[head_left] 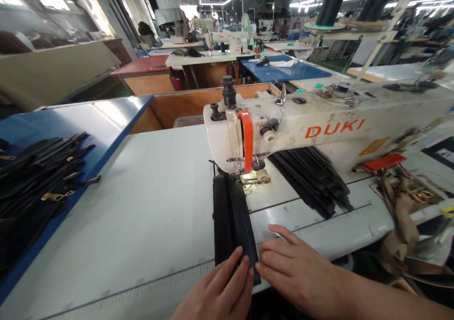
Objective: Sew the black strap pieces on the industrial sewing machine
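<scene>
The black strip [232, 220] lies on the table [142, 206], far end under the foot [253, 178] of the sewing machine [319, 121], and my left hand [220, 291] and right hand [298, 272], both open with fingertips flat on its near end, should hold it straight and feed it evenly.

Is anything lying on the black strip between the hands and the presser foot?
Nothing visible does. The left hand and right hand rest on the near end of the black strip; it runs bare to the presser foot.
</scene>
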A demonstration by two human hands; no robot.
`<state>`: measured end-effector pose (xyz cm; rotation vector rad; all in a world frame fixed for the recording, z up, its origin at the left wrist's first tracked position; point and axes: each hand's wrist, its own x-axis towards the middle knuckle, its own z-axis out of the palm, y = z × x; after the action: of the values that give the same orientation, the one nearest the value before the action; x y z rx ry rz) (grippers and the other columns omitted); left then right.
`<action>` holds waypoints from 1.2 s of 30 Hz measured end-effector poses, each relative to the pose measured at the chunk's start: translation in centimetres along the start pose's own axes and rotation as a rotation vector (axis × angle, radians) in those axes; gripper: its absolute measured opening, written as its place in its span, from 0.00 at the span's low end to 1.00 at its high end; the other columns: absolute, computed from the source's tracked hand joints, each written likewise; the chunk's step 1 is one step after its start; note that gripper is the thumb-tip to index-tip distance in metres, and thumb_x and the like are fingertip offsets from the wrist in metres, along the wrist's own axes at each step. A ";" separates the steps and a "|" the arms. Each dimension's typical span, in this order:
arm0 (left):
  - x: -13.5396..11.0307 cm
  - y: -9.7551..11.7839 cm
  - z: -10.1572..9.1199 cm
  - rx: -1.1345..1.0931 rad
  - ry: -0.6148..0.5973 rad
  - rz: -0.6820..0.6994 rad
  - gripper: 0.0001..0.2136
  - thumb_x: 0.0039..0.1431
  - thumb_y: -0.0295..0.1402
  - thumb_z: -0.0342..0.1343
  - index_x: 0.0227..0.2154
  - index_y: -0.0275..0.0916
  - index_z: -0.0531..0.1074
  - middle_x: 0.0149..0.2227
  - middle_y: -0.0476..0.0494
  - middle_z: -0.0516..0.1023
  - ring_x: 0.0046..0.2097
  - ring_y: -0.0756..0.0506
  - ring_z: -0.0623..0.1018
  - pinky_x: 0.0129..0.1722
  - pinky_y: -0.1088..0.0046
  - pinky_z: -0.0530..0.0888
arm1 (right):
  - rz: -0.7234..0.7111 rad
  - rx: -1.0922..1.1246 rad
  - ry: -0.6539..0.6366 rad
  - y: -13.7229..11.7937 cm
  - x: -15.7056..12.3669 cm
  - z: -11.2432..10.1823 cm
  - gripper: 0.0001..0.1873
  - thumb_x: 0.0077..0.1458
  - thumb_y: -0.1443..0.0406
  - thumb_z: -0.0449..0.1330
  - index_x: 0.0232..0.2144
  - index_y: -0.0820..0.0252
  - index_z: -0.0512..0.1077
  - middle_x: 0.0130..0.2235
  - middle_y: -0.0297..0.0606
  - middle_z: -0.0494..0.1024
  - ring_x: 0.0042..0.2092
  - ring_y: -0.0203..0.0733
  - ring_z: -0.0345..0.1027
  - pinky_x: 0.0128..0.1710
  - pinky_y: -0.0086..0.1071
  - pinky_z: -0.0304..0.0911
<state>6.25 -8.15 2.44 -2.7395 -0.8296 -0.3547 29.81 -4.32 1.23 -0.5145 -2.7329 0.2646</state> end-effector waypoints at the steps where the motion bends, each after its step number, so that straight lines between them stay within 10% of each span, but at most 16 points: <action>1: 0.1 -0.2 -0.2 -0.012 -0.012 0.010 0.13 0.64 0.27 0.45 0.46 0.37 0.73 0.48 0.43 0.77 0.52 0.44 0.74 0.48 0.73 0.73 | 0.000 -0.001 -0.003 0.1 0.1 -0.1 0.13 0.63 0.71 0.48 0.45 0.66 0.69 0.38 0.41 0.75 0.47 0.43 0.63 0.64 0.48 0.41; 20: 2.4 -7.6 3.1 -0.076 0.080 -0.032 0.17 0.65 0.24 0.40 0.49 0.33 0.71 0.48 0.37 0.77 0.55 0.42 0.72 0.45 0.68 0.77 | 0.141 -0.143 -0.037 6.2 5.7 -0.6 0.05 0.60 0.69 0.55 0.34 0.60 0.71 0.33 0.35 0.72 0.45 0.42 0.60 0.61 0.43 0.40; 36: 5.0 -13.3 5.7 -0.049 0.206 -0.099 0.16 0.68 0.30 0.40 0.40 0.34 0.74 0.38 0.41 0.80 0.36 0.46 0.80 0.36 0.71 0.78 | 0.247 -0.208 0.185 8.2 7.2 0.3 0.08 0.60 0.71 0.52 0.32 0.61 0.71 0.31 0.37 0.73 0.39 0.43 0.60 0.53 0.38 0.53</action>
<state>3.60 6.83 0.88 -2.6534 -0.9124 -0.6720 25.99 5.97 1.13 -0.8894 -2.5286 -0.0097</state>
